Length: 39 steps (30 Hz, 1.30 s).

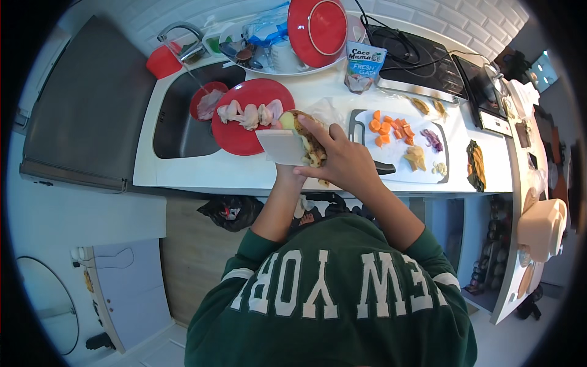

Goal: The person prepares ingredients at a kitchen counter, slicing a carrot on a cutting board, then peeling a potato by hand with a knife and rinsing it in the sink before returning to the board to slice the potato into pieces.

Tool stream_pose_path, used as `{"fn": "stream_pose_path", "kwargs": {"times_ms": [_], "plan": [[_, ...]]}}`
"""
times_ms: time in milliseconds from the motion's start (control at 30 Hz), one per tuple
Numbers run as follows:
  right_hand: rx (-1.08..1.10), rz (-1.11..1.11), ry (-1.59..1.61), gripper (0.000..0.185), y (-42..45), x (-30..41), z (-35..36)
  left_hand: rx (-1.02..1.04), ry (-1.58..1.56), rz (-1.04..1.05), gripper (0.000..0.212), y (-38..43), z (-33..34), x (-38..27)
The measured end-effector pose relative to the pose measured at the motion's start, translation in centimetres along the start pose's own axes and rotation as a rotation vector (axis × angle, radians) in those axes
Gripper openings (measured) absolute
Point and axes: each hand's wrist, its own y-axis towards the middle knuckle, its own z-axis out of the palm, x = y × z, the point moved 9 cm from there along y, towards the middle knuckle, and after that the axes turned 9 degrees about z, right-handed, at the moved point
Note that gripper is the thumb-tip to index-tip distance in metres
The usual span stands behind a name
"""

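A flat white piece, perhaps a tray (pixel 282 147), hides most of my left hand (pixel 289 169), which appears to hold it from beneath. My right hand (pixel 339 153) curls over brown vegetable peelings (pixel 315 149) at its right edge. A pale yellow-green round piece (pixel 287 120) shows by the index finger. Behind, raw chicken wings (pixel 250 117) lie on a red plate (pixel 238 142). To the right, a white chopping board (pixel 394 160) bears cut carrot (pixel 376 125), orange-red pieces (pixel 404 130), purple onion (pixel 432 140), a pale yellow piece (pixel 415 158), chopped garlic (pixel 439 168) and a black-handled knife (pixel 385 168).
At left, water runs from the faucet (pixel 183 27) into a red bowl (pixel 196 98) in the sink (pixel 179 137). Behind stand a crowded dish basin (pixel 270 71), a Coco Mama pouch (pixel 364 66) and an induction cooker (pixel 412 59). Wilted leaves (pixel 476 165) lie right of the board.
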Motion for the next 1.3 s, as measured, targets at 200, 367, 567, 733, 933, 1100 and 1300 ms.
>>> {"fn": "stream_pose_path", "kwargs": {"times_ms": [200, 367, 567, 733, 933, 1100, 1300], "plan": [[-0.04, 0.067, 0.065, 0.092, 1.6, -1.6, -0.5, -0.239, 0.423, 0.215, 0.045, -0.3, -1.3, -0.5], [-0.024, -0.094, 0.248, 0.098, 1.3, -1.4, -1.6, -0.148, 0.428, 0.137, 0.05, 0.1, -1.2, -1.2], [-0.008, -0.021, 0.088, 0.107, 0.4, -0.2, -1.6, -0.185, 0.264, 0.069, 0.072, 1.3, -1.4, -1.5], [-0.018, -0.023, 0.114, 0.108, 0.4, 0.1, -1.6, -0.059, 0.252, 0.107, 0.053, 1.1, -0.2, -1.6], [0.059, -0.032, 0.21, 0.1, 0.9, 0.1, -1.5, -0.066, 0.359, 0.174, 0.037, 0.9, -0.5, -2.6], [0.037, -0.034, 0.332, 0.09, 1.1, -0.4, -1.5, -0.047, 0.607, 0.266, 0.034, 0.7, 0.0, -3.3], [0.121, 0.089, 0.469, 0.08, 2.6, -2.1, -0.9, -0.116, 0.657, 0.281, 0.036, 0.5, 0.2, -2.6]]}}
